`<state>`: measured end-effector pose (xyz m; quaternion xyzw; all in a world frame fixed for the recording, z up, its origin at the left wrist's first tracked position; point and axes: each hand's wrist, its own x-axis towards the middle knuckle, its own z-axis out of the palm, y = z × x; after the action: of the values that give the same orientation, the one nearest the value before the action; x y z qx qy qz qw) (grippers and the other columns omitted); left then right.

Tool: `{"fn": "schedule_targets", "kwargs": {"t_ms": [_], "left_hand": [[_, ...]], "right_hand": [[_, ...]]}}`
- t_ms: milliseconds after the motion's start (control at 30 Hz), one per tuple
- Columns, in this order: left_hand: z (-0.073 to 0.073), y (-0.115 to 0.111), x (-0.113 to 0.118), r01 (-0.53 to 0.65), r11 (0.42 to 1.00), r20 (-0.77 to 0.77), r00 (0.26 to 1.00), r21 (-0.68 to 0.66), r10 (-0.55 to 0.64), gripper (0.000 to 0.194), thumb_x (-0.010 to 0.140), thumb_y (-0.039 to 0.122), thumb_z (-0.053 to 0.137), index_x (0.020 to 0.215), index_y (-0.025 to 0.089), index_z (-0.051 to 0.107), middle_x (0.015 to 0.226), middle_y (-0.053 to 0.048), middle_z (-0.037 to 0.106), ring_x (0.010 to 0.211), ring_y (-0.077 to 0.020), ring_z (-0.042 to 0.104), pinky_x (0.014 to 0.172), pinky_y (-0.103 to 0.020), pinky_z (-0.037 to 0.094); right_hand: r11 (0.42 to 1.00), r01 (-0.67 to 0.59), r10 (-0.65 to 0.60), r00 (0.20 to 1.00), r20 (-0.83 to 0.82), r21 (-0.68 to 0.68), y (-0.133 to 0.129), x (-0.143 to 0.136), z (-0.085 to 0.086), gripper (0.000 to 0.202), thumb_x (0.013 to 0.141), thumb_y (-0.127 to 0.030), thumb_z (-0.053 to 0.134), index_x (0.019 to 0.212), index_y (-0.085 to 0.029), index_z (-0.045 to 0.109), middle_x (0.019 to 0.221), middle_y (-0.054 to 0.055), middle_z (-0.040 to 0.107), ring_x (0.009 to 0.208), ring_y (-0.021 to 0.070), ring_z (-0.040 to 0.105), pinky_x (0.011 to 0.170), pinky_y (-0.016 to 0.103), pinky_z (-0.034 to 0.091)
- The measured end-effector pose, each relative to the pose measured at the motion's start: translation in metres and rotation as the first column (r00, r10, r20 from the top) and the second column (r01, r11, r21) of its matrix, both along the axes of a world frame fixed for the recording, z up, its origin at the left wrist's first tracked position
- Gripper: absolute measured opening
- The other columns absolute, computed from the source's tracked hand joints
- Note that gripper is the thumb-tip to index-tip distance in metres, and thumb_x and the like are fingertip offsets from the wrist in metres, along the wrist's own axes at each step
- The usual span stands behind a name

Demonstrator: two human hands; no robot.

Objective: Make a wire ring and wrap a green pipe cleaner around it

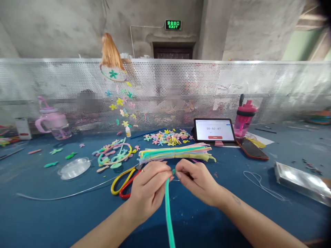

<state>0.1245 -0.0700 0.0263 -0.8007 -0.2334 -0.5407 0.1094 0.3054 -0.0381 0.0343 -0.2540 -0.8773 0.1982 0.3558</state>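
Note:
Between my two hands is the end of a mint-green pipe cleaner, its long tail hanging toward me. My left hand is closed around it, fingers pinched near the top. My right hand is pinched at the small bent green tip, close to the left fingertips. Just behind the hands lies a bundle of pastel pipe cleaners. Scissors with yellow and red handles rest beside my left hand. Farther left is a ring of twisted pastel pipe cleaners.
Behind the bundle sits a pile of small pastel flower shapes. A tablet shows a timer, with a pink bottle and phone to its right. A lilac jug stands left. A perforated metal screen rises behind.

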Motion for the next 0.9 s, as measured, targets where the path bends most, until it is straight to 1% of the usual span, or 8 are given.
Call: {"fn": "schedule_targets", "kwargs": {"t_ms": [167,300,500,633,733,800,833,900], "left_hand": [[-0.002,-0.001,0.0,-0.072,0.983,-0.115,0.989,0.167,0.092,0.019,0.079,0.001,0.057,0.091,0.014,0.062,0.085,-0.004,0.065,0.088,-0.0178,0.06,0.088,-0.041,0.052],[-0.002,-0.005,0.001,-0.173,0.917,-0.207,0.944,0.36,0.259,0.017,0.076,0.003,0.064,0.089,0.013,0.064,0.086,-0.002,0.067,0.088,-0.0169,0.06,0.099,-0.046,0.046],[0.005,-0.008,-0.002,-0.183,0.755,-0.283,0.851,0.63,0.443,0.015,0.074,0.005,0.065,0.073,0.02,0.067,0.082,0.003,0.068,0.08,-0.0112,0.058,0.084,-0.027,0.05],[-0.004,-0.006,-0.003,-0.162,0.724,-0.288,0.843,0.671,0.455,0.01,0.073,0.011,0.069,0.072,0.021,0.066,0.088,0.003,0.067,0.086,-0.0117,0.054,0.088,-0.028,0.042],[-0.009,-0.008,-0.002,-0.174,0.884,-0.229,0.928,0.435,0.295,0.011,0.076,0.007,0.061,0.08,0.017,0.064,0.088,-0.002,0.066,0.086,-0.0144,0.054,0.085,-0.031,0.042],[-0.009,-0.01,-0.001,-0.086,0.994,-0.06,0.994,0.067,0.09,0.012,0.08,0.007,0.053,0.085,0.015,0.06,0.087,-0.005,0.063,0.084,-0.016,0.055,0.078,-0.03,0.045],[-0.008,-0.01,0.001,0.007,0.99,0.042,0.999,-0.142,-0.001,0.011,0.081,0.009,0.049,0.085,0.015,0.058,0.085,-0.006,0.062,0.082,-0.0164,0.055,0.074,-0.03,0.046],[-0.006,-0.009,0.004,0.226,0.834,0.217,0.967,-0.504,-0.13,0.013,0.086,0.017,0.044,0.085,0.014,0.056,0.082,-0.006,0.06,0.079,-0.0167,0.057,0.072,-0.029,0.047]], "right_hand": [[0.997,-0.009,0.007,0.999,-0.033,-0.08,-0.003,-0.002,-0.001,0.012,0.088,-0.019,0.042,0.076,-0.019,0.046,0.064,-0.004,0.043,0.055,0.0084,0.035,0.051,0.02,0.03],[0.989,-0.041,0.027,0.995,-0.098,-0.145,-0.005,-0.003,-0.002,0.012,0.088,-0.016,0.041,0.076,-0.019,0.044,0.062,-0.005,0.043,0.055,0.0082,0.035,0.051,0.02,0.029],[0.967,-0.105,0.063,0.982,-0.179,-0.233,-0.006,-0.004,-0.004,0.013,0.089,-0.019,0.042,0.076,-0.018,0.043,0.062,-0.005,0.041,0.055,0.0081,0.035,0.051,0.02,0.029],[0.974,-0.07,0.029,0.981,-0.189,-0.216,-0.004,-0.004,-0.003,0.016,0.089,-0.021,0.042,0.074,-0.019,0.042,0.059,-0.006,0.035,0.054,0.0081,0.03,0.049,0.02,0.026],[0.992,0.004,-0.021,0.991,-0.135,-0.122,-0.003,0.0,0.0,0.015,0.088,-0.019,0.043,0.073,-0.019,0.043,0.06,-0.005,0.036,0.054,0.0083,0.03,0.048,0.02,0.026],[0.998,0.047,-0.052,0.993,-0.11,-0.045,-0.002,0.003,0.002,0.014,0.087,-0.018,0.043,0.073,-0.019,0.044,0.059,-0.005,0.038,0.053,0.0082,0.031,0.048,0.02,0.027],[0.998,0.059,-0.06,0.993,-0.104,-0.01,-0.002,0.004,0.002,0.014,0.087,-0.018,0.043,0.073,-0.019,0.044,0.059,-0.005,0.039,0.052,0.0081,0.032,0.048,0.019,0.027],[0.998,0.045,-0.041,0.995,-0.091,0.039,-0.001,0.006,0.002,0.014,0.087,-0.016,0.043,0.074,-0.019,0.044,0.059,-0.004,0.045,0.052,0.0077,0.037,0.049,0.019,0.03]]}}
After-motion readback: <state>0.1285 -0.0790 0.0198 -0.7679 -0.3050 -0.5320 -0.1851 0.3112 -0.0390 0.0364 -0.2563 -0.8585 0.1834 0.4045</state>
